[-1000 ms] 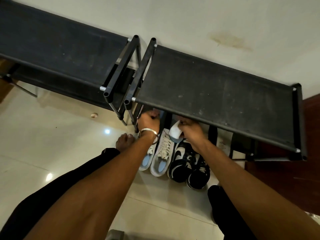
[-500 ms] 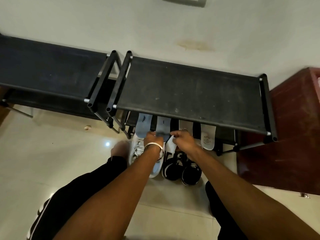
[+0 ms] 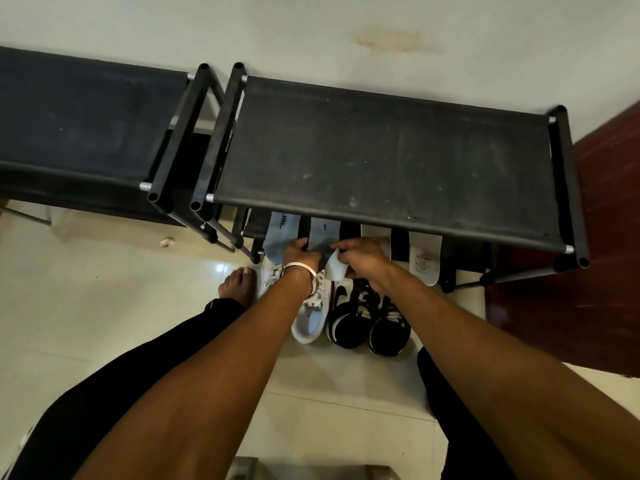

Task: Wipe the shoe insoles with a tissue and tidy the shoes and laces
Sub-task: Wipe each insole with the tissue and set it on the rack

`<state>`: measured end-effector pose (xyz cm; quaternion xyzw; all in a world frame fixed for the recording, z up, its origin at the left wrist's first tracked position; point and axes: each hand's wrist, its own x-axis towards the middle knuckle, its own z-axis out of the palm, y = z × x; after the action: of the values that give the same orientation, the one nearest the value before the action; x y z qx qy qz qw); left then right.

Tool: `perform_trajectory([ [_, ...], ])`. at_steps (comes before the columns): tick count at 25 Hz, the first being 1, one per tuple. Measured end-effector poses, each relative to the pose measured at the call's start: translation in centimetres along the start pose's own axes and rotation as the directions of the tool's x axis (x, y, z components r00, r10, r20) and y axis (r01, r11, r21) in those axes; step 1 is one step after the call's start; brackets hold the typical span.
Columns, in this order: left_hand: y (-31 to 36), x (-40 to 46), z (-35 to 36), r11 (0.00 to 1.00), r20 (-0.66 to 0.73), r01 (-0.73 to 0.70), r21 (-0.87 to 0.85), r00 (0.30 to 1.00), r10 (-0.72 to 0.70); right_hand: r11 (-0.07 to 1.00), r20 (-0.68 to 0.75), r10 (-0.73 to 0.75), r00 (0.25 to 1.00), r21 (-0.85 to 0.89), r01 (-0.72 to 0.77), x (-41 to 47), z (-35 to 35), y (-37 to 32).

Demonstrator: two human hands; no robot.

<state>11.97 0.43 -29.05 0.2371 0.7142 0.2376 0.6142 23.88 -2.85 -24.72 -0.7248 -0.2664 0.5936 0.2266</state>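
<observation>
Both arms reach down under the shoe rack (image 3: 388,150). Left hand (image 3: 300,255) grips the grey insole (image 3: 322,237); right hand (image 3: 363,259) pinches the tissue (image 3: 335,270) against it.

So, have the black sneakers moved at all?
No. The black sneakers still sit against the white sneaker, same spot in front of the shoe rack.

dim indoor light | glare spot on floor tile (image 3: 219,268) | wide-angle edge bending | slightly soft
</observation>
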Motion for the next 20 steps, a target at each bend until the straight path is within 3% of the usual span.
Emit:
perform_trajectory([
  [5, 0.2, -2.2, -1.3, 0.989, 0.153, 0.061, -0.132, 0.987, -0.041, 0.996, 0.016, -0.09, 0.996, 0.007, 0.09, -2.5, -0.7, 0.0],
  [11, 0.2, -6.2, -4.2, 0.992, 0.261, 0.055, -0.117, 0.965, -0.023, 0.97, 0.142, -0.211, 0.967, -0.093, 0.225, -7.7, -0.6, 1.2],
  [20, 0.7, -13.2, -8.2, 0.997, 0.421, 0.025, -0.076, 0.907, 0.01, 0.969, 0.25, -0.244, 0.937, 0.014, 0.249, -16.6, 0.1, 3.3],
])
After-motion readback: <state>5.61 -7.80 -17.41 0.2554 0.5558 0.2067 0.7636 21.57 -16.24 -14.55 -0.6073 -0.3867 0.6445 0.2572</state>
